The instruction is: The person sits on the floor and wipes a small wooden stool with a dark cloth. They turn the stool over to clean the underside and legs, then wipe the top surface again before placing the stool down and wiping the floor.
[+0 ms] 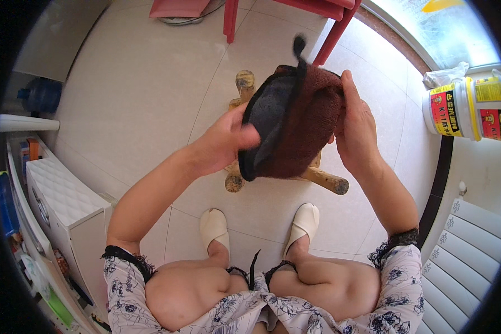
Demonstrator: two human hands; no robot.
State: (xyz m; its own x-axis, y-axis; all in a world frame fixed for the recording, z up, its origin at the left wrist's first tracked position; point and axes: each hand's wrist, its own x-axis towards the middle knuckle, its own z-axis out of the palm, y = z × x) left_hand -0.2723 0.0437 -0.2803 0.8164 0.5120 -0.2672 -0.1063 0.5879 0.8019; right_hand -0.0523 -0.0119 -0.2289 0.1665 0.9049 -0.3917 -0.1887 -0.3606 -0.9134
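A dark brown fleecy fabric piece with a grey-black lining and black edging [313, 121] is held up before me, partly folded; whether it is a hat or a pouch I cannot tell. A black strap stands up from its top edge. My left hand [229, 142] grips its left edge, the thumb blurred over the grey side. On the right, my right hand [357, 125] holds the brown side, with its thumb up and some fingers hidden behind. Below the fabric, mostly covered by it, is a low wooden stool or frame with round legs [330, 181].
A red plastic chair or stool [325, 41] is at the top, beside a pink dustpan-like thing [179, 8]. Labelled buckets [451, 109] are at the right, above a white radiator [463, 246]. White drawers [71, 196] and a blue water bottle [46, 95] are at the left.
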